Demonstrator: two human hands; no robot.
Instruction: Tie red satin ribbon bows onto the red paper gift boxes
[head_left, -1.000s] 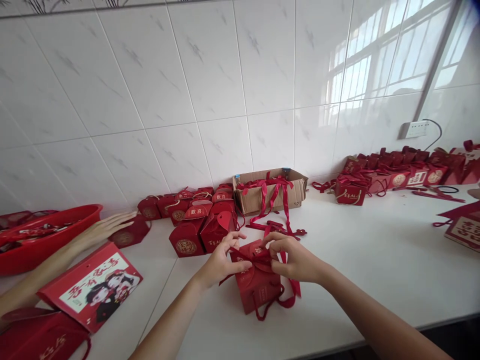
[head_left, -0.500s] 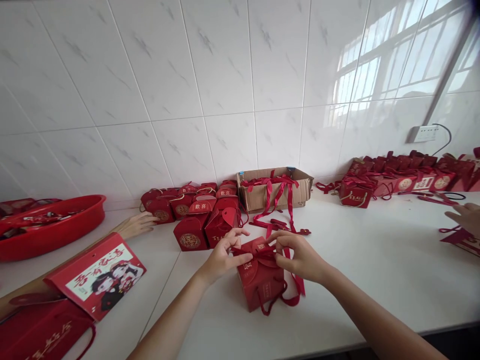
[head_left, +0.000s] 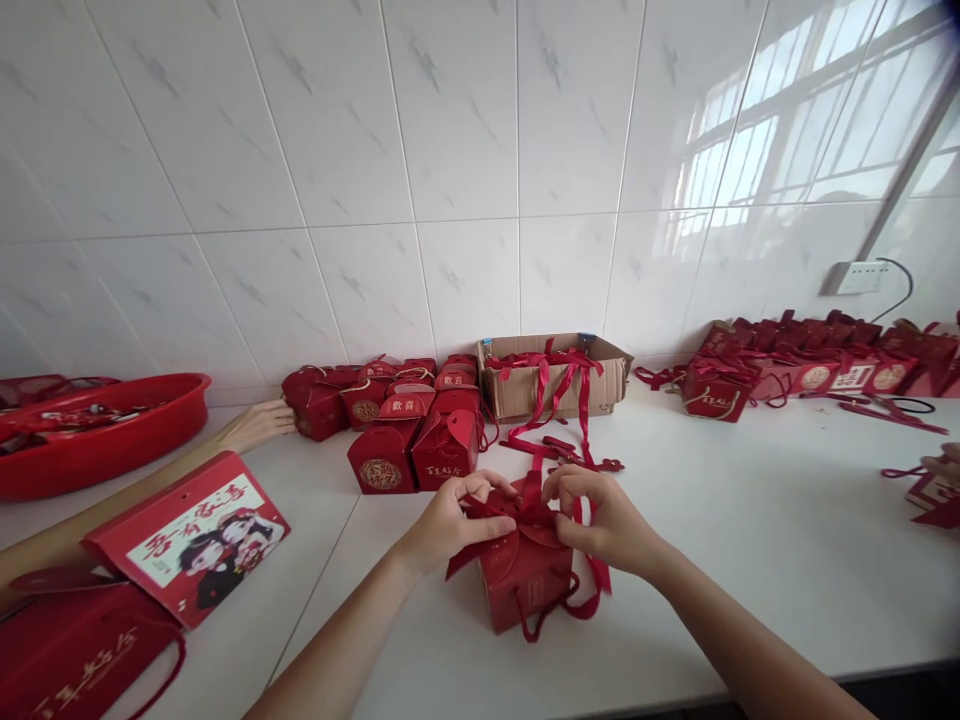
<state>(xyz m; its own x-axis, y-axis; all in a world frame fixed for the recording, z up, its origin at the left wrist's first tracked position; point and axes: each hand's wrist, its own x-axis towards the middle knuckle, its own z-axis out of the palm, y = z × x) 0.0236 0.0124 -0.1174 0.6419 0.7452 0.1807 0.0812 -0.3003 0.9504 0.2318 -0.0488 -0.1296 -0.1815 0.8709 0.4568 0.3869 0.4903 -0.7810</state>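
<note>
The red gift box (head_left: pixel 525 585) stands on the white bench (head_left: pixel 697 500), in front of the person. The left hand (head_left: pixel 459 522) pinches the red ribbon (head_left: pixel 535 516) on its top between thumb and fingers, and the right hand (head_left: pixel 602 522) pinches it from the other side. Behind is a cardboard carton (head_left: pixel 551 395), with loose ribbons (head_left: pixel 541 395) hanging over its edge

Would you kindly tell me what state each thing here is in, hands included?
Left hand: pinching the ribbon
Right hand: pinching the ribbon
Ribbon: across the gift box's top, knot unclear
Gift box: standing, top flaps folded in
Cardboard box: open, loose ribbons hanging over its front
Red basin: open, holding small items
Boxes left of the cardboard box: standing
</note>
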